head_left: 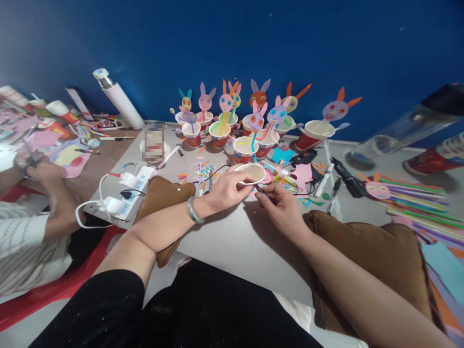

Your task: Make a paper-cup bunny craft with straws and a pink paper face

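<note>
My left hand (pixel 228 189) is wrapped round a paper cup (pixel 253 171), its pale open mouth tilted up. Close to the cup's right side, the fingers of my right hand (pixel 281 205) are pinched together on a small dark thing that I cannot make out. Just behind stands a red paper cup (pixel 245 151) with a paper rabbit head (pixel 256 121) on a blue straw. Paper scraps (pixel 205 173) lie left of the cup I hold, and a pink paper piece (pixel 303 174) lies to the right.
Several rabbit cups (pixel 220 137) line the blue wall. A power strip (pixel 136 191) with cables sits left, beside a brown cushion (pixel 163 193); another cushion (pixel 369 256) lies right. Coloured straws (pixel 416 195) and a clear bottle (pixel 395 130) are farther right. A co-worker's hands (pixel 41 164) are at left.
</note>
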Action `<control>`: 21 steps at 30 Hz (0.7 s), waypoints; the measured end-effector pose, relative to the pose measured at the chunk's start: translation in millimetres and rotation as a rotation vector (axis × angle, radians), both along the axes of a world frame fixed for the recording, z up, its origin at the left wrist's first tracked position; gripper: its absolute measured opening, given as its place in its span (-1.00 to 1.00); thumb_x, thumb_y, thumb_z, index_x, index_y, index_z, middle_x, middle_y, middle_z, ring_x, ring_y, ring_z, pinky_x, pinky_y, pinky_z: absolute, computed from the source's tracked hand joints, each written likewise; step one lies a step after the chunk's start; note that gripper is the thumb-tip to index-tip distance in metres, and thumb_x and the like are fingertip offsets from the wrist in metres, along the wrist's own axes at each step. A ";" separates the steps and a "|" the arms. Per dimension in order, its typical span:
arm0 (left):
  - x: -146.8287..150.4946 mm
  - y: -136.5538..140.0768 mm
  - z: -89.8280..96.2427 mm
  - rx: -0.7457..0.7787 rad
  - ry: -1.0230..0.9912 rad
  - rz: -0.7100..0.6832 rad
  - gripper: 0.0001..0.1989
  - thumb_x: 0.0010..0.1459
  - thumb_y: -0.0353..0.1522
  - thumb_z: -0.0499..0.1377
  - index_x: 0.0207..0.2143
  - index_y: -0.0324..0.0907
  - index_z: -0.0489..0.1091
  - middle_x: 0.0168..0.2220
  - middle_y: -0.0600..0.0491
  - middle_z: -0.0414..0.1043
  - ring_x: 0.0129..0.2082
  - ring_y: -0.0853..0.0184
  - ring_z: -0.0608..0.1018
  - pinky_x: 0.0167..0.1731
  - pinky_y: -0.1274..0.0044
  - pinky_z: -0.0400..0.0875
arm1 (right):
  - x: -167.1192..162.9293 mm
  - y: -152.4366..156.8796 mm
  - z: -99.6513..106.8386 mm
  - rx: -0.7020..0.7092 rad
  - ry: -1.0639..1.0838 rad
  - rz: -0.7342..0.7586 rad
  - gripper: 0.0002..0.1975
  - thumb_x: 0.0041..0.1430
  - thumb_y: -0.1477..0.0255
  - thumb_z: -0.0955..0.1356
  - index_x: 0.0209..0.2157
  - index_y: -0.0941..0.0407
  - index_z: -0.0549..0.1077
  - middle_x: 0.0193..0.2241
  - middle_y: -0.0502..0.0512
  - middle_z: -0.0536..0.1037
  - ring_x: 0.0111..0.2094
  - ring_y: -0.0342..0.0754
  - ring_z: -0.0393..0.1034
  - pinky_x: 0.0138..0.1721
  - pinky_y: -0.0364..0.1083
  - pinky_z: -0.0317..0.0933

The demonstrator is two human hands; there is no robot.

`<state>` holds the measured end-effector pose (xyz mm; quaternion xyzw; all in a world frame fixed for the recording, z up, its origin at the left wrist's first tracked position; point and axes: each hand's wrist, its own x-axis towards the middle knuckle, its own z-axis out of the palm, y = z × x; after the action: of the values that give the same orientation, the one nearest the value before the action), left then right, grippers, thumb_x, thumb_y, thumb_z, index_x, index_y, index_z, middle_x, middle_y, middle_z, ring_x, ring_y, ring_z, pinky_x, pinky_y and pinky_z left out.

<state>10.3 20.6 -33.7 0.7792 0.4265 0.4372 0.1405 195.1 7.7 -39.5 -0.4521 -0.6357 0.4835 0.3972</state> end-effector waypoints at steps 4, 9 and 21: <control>0.6 -0.6 0.5 0.016 -0.018 -0.014 -0.90 0.15 -0.48 0.21 -0.30 -0.17 0.52 -0.33 0.03 0.61 -0.27 0.32 0.59 -0.14 0.44 0.50 | 0.1 -2.1 0.4 -0.031 -0.036 0.055 -0.62 0.26 0.05 0.32 -0.40 0.07 0.34 -0.58 -0.02 0.43 -0.60 -0.16 0.22 -0.54 -0.13 0.12; 0.8 -0.9 0.9 0.021 -0.034 -0.016 -0.90 0.13 -0.50 0.22 -0.32 -0.19 0.52 -0.35 0.04 0.60 -0.27 0.33 0.59 -0.23 0.51 0.48 | -0.3 -1.7 1.1 -0.026 -0.010 0.039 -0.65 0.20 0.06 0.38 -0.35 0.07 0.36 -0.58 -0.05 0.42 -0.57 -0.15 0.26 -0.52 -0.14 0.16; 0.6 -1.1 1.7 -0.015 -0.026 -0.006 -0.91 0.14 -0.49 0.22 -0.32 -0.21 0.52 -0.35 0.03 0.61 -0.29 0.34 0.59 -0.19 0.50 0.48 | 0.1 -1.3 -1.1 -0.008 -0.011 0.040 -0.64 0.22 0.06 0.36 -0.36 0.08 0.37 -0.57 -0.02 0.46 -0.58 -0.16 0.28 -0.54 -0.14 0.16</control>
<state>10.9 19.5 -32.0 0.7738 0.4255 0.4435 0.1532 195.2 6.3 -40.7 -0.4436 -0.6449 0.4913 0.3820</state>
